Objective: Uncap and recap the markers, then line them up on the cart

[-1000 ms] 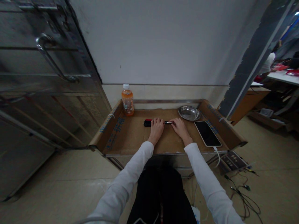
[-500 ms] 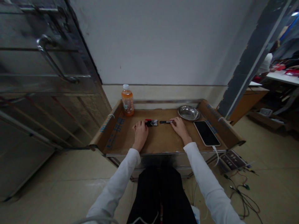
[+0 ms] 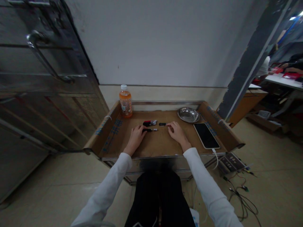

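Observation:
My left hand (image 3: 136,136) is closed in a pinch on the end of a slim black pen (image 3: 151,130), whose clear tip end points right. Just beyond it lies a small group of pens (image 3: 150,123), black with one red, side by side on the cardboard. My right hand (image 3: 177,132) is closed on the right end of another dark pen (image 3: 162,124), its black end pointing left toward the group. Fingers cover part of both held pens. The pens all lie low over the cardboard-lined tray (image 3: 156,145).
A bottle of orange drink (image 3: 125,102) stands at the back left. At the back right is a shiny metal dish (image 3: 188,114), with a phone (image 3: 206,135) on a white cable (image 3: 215,159) nearer me. Raised cardboard sides (image 3: 222,129) edge the tray.
My left hand has drawn one black pen out of the group, toward me. The right hand keeps its pen with little movement. The whole view has shifted slightly.

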{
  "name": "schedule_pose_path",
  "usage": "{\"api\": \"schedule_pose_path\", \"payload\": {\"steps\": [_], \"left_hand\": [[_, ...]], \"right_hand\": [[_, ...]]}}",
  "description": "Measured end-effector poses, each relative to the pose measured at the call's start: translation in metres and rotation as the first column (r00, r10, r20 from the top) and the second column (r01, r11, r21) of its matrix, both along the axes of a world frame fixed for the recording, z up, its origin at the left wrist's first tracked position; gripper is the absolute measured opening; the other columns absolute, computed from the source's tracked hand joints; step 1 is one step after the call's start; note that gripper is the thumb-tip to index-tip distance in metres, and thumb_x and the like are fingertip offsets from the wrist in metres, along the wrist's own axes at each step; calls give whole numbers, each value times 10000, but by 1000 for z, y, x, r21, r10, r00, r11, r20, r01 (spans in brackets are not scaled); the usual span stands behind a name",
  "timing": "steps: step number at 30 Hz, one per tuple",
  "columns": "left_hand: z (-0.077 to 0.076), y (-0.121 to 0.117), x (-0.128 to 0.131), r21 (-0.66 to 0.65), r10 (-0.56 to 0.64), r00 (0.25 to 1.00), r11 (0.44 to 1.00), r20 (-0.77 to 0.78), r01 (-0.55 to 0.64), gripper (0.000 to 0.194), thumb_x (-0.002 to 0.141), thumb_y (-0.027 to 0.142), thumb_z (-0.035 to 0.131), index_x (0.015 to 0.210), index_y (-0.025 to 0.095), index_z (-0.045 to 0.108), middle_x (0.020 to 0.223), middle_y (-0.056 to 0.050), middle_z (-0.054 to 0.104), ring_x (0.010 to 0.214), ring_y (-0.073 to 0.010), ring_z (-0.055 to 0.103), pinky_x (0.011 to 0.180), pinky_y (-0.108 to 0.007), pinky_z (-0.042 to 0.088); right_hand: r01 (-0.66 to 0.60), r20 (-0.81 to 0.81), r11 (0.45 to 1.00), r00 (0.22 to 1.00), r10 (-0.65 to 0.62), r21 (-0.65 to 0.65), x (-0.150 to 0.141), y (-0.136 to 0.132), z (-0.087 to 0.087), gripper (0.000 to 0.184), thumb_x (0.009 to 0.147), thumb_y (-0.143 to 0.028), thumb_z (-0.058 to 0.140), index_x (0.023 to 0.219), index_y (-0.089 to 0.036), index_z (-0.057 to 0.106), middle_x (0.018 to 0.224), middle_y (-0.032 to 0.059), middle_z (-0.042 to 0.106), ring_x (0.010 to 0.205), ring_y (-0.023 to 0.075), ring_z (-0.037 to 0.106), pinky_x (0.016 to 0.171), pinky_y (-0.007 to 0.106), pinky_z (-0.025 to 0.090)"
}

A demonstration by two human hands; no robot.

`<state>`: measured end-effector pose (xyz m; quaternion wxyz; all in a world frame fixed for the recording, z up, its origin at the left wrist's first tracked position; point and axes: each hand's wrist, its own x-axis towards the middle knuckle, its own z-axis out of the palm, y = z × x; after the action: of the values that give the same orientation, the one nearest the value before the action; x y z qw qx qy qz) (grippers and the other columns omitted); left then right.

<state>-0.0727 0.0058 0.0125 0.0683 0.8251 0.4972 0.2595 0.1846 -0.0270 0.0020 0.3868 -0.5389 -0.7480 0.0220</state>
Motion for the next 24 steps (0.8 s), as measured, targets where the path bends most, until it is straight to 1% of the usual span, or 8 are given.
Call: {"api": "schedule_pose_path", "payload": {"steps": [2,5,8,11,14,17,20,24], "left_hand": [[-2,0,3,-16,-60,993,998,101,62,141,883,233,527,995,195,605,1038,-80,610,1007,-234,583,898,-402,442],[-1,-2,19,-60,-216,935,969,280,241,118,862,210,557,963,183,613,996,-59,590,894,-175,614,810,-323,507],[5,-9,43,-34,-267,894,954,361,299,123,832,170,587,949,184,624,988,-48,576,870,-155,612,766,-292,528],[17,-15,66,5,-305,838,941,453,339,205,823,130,576,1016,189,604,1037,-54,572,907,-148,606,732,-264,540],[28,-15,80,56,-326,795,936,512,348,288,815,128,585,1094,196,576,1089,-63,560,932,-145,599,760,-272,547],[33,-8,85,91,-316,772,943,551,320,299,811,108,584,1096,199,575,1092,-57,562,875,-122,608,775,-277,552],[32,-3,84,135,-333,739,939,586,316,245,819,135,595,1056,201,590,1032,-40,593,878,-125,624,789,-285,559],[29,-6,80,191,-317,717,948,621,254,127,841,208,603,966,197,621,949,-26,613,861,-130,636,784,-286,568]], "right_hand": [[-32,27,999,999,33,-18,-4,-2,1,228,875,-220,487,1070,-203,605,1017,79,604,984,226,535,898,386,444],[-83,49,996,995,85,-38,-7,-7,4,263,875,-261,514,1123,-212,586,1059,78,599,1021,227,523,930,393,429],[-123,23,991,992,124,-44,-6,-11,7,258,886,-225,469,1114,-210,589,1072,80,605,1036,221,515,939,389,423],[-133,3,989,991,133,-61,-3,-11,6,290,860,-167,448,1108,-210,592,1069,78,608,1017,218,516,926,395,427],[-106,6,991,994,107,-84,0,-7,0,305,817,-149,490,1099,-205,590,1069,82,605,999,225,518,910,401,433],[-65,8,994,998,66,-93,1,-1,-8,256,807,-169,537,1052,-203,600,1041,83,614,970,232,527,891,407,435],[-51,-22,995,999,49,-92,3,5,-15,170,809,-203,589,976,-205,619,1005,74,624,944,227,532,869,395,441],[-53,-78,996,996,48,-70,4,8,-18,58,831,-231,611,879,-216,641,973,59,633,926,211,540,842,368,448]]}}
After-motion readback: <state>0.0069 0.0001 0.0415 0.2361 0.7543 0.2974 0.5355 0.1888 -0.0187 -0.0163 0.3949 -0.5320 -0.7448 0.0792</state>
